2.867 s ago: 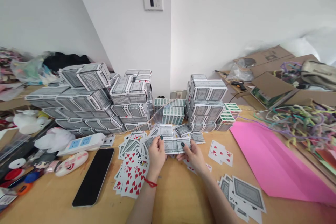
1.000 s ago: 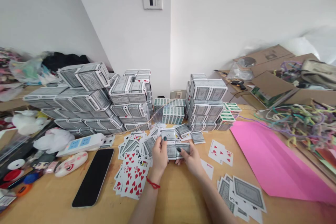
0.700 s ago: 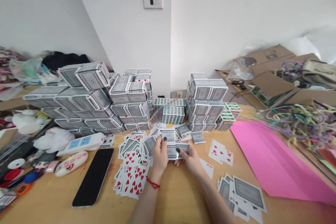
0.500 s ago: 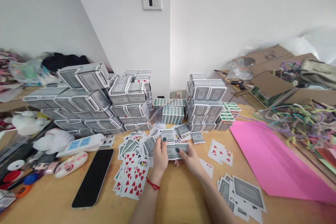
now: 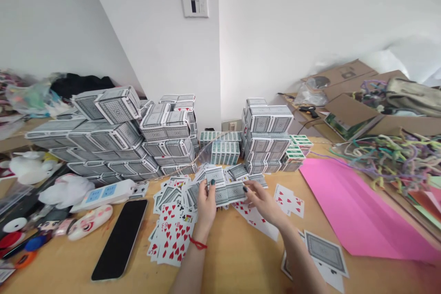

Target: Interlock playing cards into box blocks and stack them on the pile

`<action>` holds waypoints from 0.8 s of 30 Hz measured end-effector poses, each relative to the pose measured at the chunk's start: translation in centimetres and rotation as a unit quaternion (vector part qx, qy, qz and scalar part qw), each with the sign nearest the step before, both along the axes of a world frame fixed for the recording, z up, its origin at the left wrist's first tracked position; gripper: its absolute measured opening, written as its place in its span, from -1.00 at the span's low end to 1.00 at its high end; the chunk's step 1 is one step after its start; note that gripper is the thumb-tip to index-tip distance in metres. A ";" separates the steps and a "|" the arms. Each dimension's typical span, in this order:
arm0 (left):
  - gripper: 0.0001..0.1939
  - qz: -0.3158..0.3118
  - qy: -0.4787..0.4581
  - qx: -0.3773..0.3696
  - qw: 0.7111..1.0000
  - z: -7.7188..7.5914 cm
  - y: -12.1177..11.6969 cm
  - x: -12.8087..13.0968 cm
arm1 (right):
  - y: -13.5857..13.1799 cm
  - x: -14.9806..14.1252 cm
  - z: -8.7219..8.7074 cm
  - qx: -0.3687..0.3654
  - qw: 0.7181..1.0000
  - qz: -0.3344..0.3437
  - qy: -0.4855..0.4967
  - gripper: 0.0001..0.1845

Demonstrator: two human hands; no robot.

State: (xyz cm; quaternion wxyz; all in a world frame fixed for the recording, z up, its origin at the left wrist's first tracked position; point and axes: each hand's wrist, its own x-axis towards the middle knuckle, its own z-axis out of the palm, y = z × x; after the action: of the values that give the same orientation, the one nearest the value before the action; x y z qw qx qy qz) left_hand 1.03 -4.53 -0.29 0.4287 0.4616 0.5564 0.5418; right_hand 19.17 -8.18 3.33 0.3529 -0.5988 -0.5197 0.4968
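Cards [image 5: 230, 194], left hand [image 5: 207, 202] gripping, right hand [image 5: 262, 200] — shifted outward.

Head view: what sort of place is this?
Likely a craft workspace, perhaps at home: stacked card blocks and a pink sheet on a wooden table, with tangled colored strands at the right.

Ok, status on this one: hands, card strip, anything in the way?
Left hand holds grey-patterned card strip. Right hand at strip's right end, contact unclear. Loose cards close on both sides, possible clutter.
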 end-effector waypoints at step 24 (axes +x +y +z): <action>-0.78 0.084 -0.296 -0.100 0.946 1.4 0.3 0.2 | -0.5 -0.3 2.0 -0.057 0.976 0.007 -0.211 -0.84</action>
State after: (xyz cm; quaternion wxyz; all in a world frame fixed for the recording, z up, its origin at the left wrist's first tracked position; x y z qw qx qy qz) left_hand 1.22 -4.27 1.11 0.5709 0.1872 0.4922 0.6299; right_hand 18.83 -8.68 5.31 0.1969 -0.7057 -0.5571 0.3909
